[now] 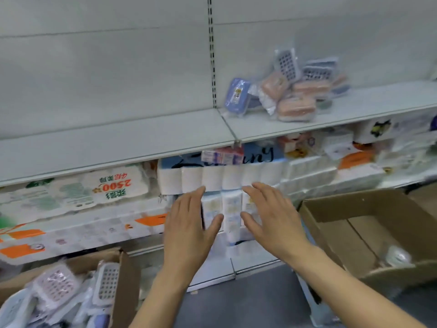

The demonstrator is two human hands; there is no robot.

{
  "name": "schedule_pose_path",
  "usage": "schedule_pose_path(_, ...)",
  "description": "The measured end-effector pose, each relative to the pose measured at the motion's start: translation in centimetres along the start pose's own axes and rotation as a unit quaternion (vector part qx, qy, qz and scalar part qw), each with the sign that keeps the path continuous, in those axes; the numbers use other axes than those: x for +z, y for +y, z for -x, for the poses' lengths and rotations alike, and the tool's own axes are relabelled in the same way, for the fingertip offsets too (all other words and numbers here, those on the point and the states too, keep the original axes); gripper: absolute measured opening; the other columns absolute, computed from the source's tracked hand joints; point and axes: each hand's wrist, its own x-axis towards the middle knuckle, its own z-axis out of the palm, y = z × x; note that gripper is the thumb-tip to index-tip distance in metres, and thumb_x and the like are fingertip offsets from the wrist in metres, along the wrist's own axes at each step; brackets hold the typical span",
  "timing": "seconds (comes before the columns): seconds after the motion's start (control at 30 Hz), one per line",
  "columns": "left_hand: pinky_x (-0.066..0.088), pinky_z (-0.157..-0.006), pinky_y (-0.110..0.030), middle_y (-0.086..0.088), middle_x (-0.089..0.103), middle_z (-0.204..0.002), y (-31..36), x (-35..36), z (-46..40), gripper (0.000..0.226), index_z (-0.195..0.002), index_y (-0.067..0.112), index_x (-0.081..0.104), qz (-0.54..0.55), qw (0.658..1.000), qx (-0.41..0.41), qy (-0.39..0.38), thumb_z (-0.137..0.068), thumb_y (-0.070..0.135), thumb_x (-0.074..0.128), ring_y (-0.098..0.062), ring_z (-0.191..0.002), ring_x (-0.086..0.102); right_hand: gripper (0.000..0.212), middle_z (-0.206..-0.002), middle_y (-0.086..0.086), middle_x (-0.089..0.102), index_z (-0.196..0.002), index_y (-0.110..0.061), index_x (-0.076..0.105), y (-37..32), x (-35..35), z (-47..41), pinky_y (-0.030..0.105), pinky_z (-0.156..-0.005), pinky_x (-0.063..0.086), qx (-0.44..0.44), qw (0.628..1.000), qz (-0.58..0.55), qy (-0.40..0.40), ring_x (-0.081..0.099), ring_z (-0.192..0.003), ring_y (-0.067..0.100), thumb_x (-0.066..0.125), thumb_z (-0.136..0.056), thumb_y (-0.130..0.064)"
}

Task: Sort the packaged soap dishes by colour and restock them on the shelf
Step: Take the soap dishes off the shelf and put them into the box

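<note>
Presently nothing is held in either grip: the left hand (189,230) and the right hand (272,223) are stretched forward side by side, fingers straight and spread wide, palms turned down, with a narrow gap left between the two thumbs. Both are raised in open air in front of the lower shelving, and no object is touched by them as far as can be told.

Behind the fingertips, white paper-roll packs (212,179) and printed tissue bundles are stacked under the pale grey metal shelf (118,143), whose front edge runs across the view above the hands. Most of that shelf board is bare to the left of the slotted upright (212,55), and open wall panel stands above it.

To the right of the upright, well above and apart from the right hand, a loose heap of packaged soap dishes (293,91) is seen on the shelf: blue, pink and grey-white ones in clear wrappers, mixed and tilted against each other.

Low at the left, near the left forearm, a brown cardboard box (123,280) filled with more wrapped dishes (71,290) is seen. At the right, beside the right forearm, an open brown carton (354,209) is seen with a crumpled clear wrapper (397,256) lying inside.
</note>
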Motion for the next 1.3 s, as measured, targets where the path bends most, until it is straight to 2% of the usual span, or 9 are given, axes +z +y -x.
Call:
schedule_pose_path(0.2, 0.040, -0.100, -0.034, 0.006, 0.057, -0.131, 8.8, 2.6, -3.9, 0.059, -0.139, 0.024, 0.049, 0.046, 0.998, 0.049, 0.009, -0.087, 0.049, 0.061, -0.015, -0.123, 0.047, 0.051, -0.127, 0.003, 0.057, -0.129, -0.018, 0.053, 8.6, -6.5, -0.1, 0.039, -0.082, 0.051, 0.037, 0.997, 0.028, 0.058, 0.057, -0.112, 0.025, 0.043, -0.086, -0.045)
schedule_pose_path(0.47, 0.034, -0.098, -0.025, 0.007, 0.056, -0.130, 15.6, 6.8, -11.0, 0.059, -0.141, 0.023, 0.047, 0.084, 0.991, 0.102, -0.017, -0.089, 0.041, 0.067, -0.013, -0.120, 0.047, 0.054, -0.143, -0.002, 0.042, -0.142, -0.024, 0.042, 18.1, -10.5, -2.7, 0.044, -0.098, 0.044, 0.080, 0.993, 0.027, 0.082, 0.041, -0.129, 0.020, 0.056, -0.092, -0.038)
schedule_pose_path(0.73, 0.042, -0.101, -0.034, 0.003, 0.053, -0.137, 21.3, 12.6, -23.3, 0.058, -0.141, 0.024, 0.046, 0.125, 0.982, 0.139, -0.035, -0.089, 0.041, 0.067, -0.017, -0.125, 0.048, 0.059, -0.145, -0.006, 0.036, -0.145, -0.027, 0.035, 28.9, -12.9, -10.3, 0.034, -0.097, 0.042, 0.102, 0.991, 0.038, 0.079, 0.037, -0.132, 0.017, 0.058, -0.092, -0.039)
schedule_pose_path(0.83, 0.044, -0.102, -0.036, 0.005, 0.052, -0.138, 23.0, 14.6, -29.1, 0.058, -0.139, 0.025, 0.047, 0.145, 0.981, 0.122, -0.038, -0.088, 0.039, 0.068, -0.014, -0.126, 0.048, 0.058, -0.145, -0.006, 0.034, -0.145, -0.028, 0.033, 32.7, -13.7, -15.1, 0.034, -0.092, 0.046, 0.103, 0.992, 0.028, 0.073, 0.038, -0.130, 0.017, 0.057, -0.093, -0.039)
schedule_pose_path(0.97, 0.045, -0.103, -0.036, 0.002, 0.053, -0.139, 24.5, 16.8, -36.0, 0.062, -0.142, 0.023, 0.045, 0.152, 0.982, 0.105, -0.033, -0.087, 0.038, 0.069, -0.014, -0.125, 0.051, 0.063, -0.149, -0.005, 0.031, -0.147, -0.027, 0.027, 37.1, -14.2, -21.6, 0.038, -0.091, 0.046, 0.111, 0.992, 0.019, 0.058, 0.039, -0.130, 0.018, 0.056, -0.093, -0.041)
schedule_pose_path(1.1, 0.045, -0.103, -0.039, 0.002, 0.049, -0.144, 25.4, 19.2, -41.6, 0.066, -0.146, 0.024, 0.039, 0.139, 0.988, 0.066, -0.021, -0.088, 0.043, 0.066, -0.015, -0.126, 0.049, 0.068, -0.147, -0.006, 0.031, -0.147, -0.031, 0.023, 40.8, -14.4, -27.6, 0.037, -0.084, 0.048, 0.129, 0.990, -0.023, 0.057, 0.047, -0.122, 0.017, 0.060, -0.091, -0.042)
schedule_pose_path(1.3, 0.042, -0.107, -0.042, -0.002, 0.034, -0.153, 25.6, 22.3, -47.3, 0.080, -0.151, 0.022, 0.025, 0.146, 0.989, -0.018, 0.019, -0.087, 0.041, 0.069, -0.023, -0.134, 0.043, 0.093, -0.149, 0.004, 0.027, -0.151, -0.027, 0.013, 44.7, -13.4, -35.1, 0.040, -0.096, 0.045, 0.142, 0.982, -0.119, 0.043, 0.049, -0.123, 0.026, 0.073, -0.082, -0.042)
